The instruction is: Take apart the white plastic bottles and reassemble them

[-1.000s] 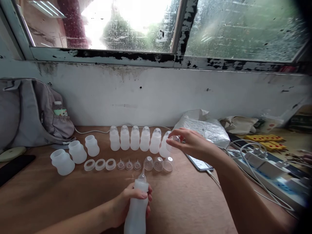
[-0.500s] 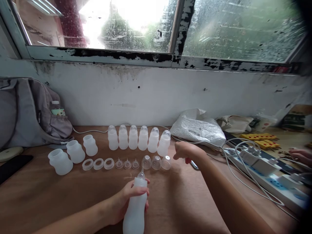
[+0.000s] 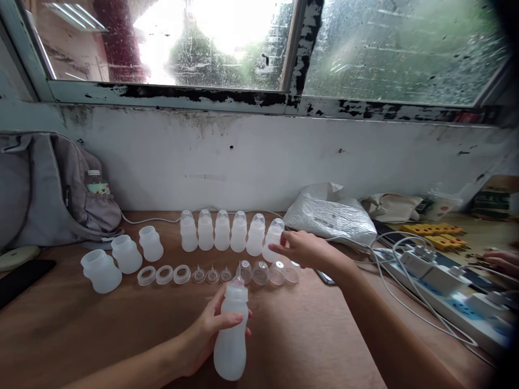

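Observation:
My left hand (image 3: pixel 211 329) is wrapped round a frosted baby bottle (image 3: pixel 231 346), which stands tilted slightly with a clear teat on its mouth. My right hand (image 3: pixel 302 247) reaches over the row of clear dome caps (image 3: pixel 260 273), its fingers apart and no object visible in them. Its fingertips overlap the nearest capped bottle (image 3: pixel 272 240) in view; whether they touch it I cannot tell. Left of the caps lie three teats (image 3: pixel 212 274) and three collar rings (image 3: pixel 164 275). Three uncapped bottles (image 3: pixel 126 254) stand farther left.
Several capped bottles (image 3: pixel 222 232) line the back of the table. A silver plastic package (image 3: pixel 330 213), a white power strip (image 3: pixel 430 286) with cables, and a phone (image 3: pixel 325 277) are on the right. A grey backpack (image 3: pixel 52 189) sits left. Another person's hand (image 3: pixel 503 260) shows far right.
My right hand has moved left, and a dome cap shows below it at the right end of the row. My left hand has raised the bottle slightly up and to the right.

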Tool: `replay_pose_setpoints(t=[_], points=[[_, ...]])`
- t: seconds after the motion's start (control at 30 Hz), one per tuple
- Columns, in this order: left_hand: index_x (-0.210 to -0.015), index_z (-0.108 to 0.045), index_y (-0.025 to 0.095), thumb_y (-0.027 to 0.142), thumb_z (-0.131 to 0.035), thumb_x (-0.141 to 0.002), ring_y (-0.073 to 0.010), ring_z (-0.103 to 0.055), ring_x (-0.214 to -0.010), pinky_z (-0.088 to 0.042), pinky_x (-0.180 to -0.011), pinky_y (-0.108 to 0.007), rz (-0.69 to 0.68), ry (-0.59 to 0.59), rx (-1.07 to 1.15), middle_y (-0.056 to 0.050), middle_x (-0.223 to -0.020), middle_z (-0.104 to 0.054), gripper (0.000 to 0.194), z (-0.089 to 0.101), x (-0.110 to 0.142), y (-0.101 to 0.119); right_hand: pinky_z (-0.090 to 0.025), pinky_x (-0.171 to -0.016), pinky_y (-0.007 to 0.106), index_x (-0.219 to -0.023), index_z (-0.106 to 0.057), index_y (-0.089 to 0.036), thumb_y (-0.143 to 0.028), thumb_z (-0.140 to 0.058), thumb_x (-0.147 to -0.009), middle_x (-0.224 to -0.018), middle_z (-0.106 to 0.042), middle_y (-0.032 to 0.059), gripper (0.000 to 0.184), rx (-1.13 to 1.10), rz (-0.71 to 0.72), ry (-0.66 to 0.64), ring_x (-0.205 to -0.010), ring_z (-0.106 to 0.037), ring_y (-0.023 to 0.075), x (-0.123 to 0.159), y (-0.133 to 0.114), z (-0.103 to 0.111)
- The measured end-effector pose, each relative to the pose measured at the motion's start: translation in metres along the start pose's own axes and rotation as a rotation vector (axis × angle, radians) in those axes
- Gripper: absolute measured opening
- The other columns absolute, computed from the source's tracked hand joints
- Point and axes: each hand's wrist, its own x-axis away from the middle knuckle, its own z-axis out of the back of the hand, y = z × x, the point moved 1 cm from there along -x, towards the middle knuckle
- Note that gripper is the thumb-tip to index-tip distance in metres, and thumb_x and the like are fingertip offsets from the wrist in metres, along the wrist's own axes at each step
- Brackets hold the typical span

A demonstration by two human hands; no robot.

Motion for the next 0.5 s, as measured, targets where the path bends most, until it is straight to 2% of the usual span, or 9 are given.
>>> replay_pose_setpoints(t=[0.1,0.2,0.27,0.37,0.43,0.5], points=[[-0.122,-0.028,0.026,0.030,-0.055,-0.073,-0.0167,-0.054,-0.078,-0.040,-0.073,-0.032,-0.061,0.132,-0.386,-0.003,-0.092,-0.052,0.056,-0.001,0.005,0.014,-0.036,-0.037,0.022,-0.081,-0.054,-0.018,-0.064,-0.034,-0.077,-0.064,-0.059,0.0036,0.050,-0.243,0.203,-0.154,-0.039,-0.051,0.0103,0.018,-0.023,-0.005],[-0.121,-0.027,0.027,0.032,-0.058,-0.070,-0.0210,-0.054,-0.090,-0.040,-0.078,-0.034,-0.223,0.274,-0.888,-0.006,-0.105,-0.053,0.060,-0.001,0.012,0.029,-0.035,-0.033,0.020,-0.080,-0.054,-0.019,-0.066,-0.035,-0.075,-0.062,-0.058,0.0022,0.051,-0.376,0.348,-0.243,-0.040,-0.049,0.0092,0.028,-0.042,-0.013],[-0.121,-0.026,0.026,0.038,-0.059,-0.069,-0.0222,-0.057,-0.084,-0.043,-0.071,-0.034,-0.308,0.364,-1.170,-0.006,-0.103,-0.056,0.062,0.001,0.016,0.037,-0.036,-0.033,0.018,-0.079,-0.054,-0.018,-0.066,-0.037,-0.075,-0.063,-0.058,0.0019,0.051,-0.467,0.405,-0.267,-0.042,-0.049,0.0085,0.031,-0.050,-0.017],[-0.114,-0.034,0.022,0.045,-0.054,-0.073,-0.0213,-0.060,-0.068,-0.043,-0.058,-0.030,-0.500,0.541,-1.531,-0.006,-0.091,-0.061,0.051,0.007,0.019,0.047,-0.038,-0.034,0.017,-0.084,-0.054,-0.017,-0.063,-0.041,-0.075,-0.066,-0.058,0.0017,0.049,-0.623,0.436,-0.278,-0.044,-0.051,0.0078,0.032,-0.059,-0.023],[-0.106,-0.041,0.019,0.043,-0.050,-0.076,-0.0215,-0.060,-0.067,-0.043,-0.057,-0.030,-0.682,0.674,-1.752,-0.006,-0.086,-0.062,0.039,0.011,0.019,0.051,-0.040,-0.035,0.017,-0.094,-0.051,-0.018,-0.060,-0.046,-0.074,-0.070,-0.059,0.0018,0.047,-0.732,0.455,-0.265,-0.046,-0.053,0.0086,0.032,-0.066,-0.029],[-0.099,-0.046,0.017,0.040,-0.048,-0.078,-0.0213,-0.059,-0.065,-0.042,-0.058,-0.031,-0.804,0.742,-1.892,-0.006,-0.081,-0.062,0.031,0.015,0.018,0.054,-0.041,-0.036,0.018,-0.101,-0.047,-0.018,-0.059,-0.050,-0.073,-0.072,-0.059,0.0015,0.049,-0.814,0.468,-0.224,-0.048,-0.055,0.0101,0.031,-0.072,-0.036]])
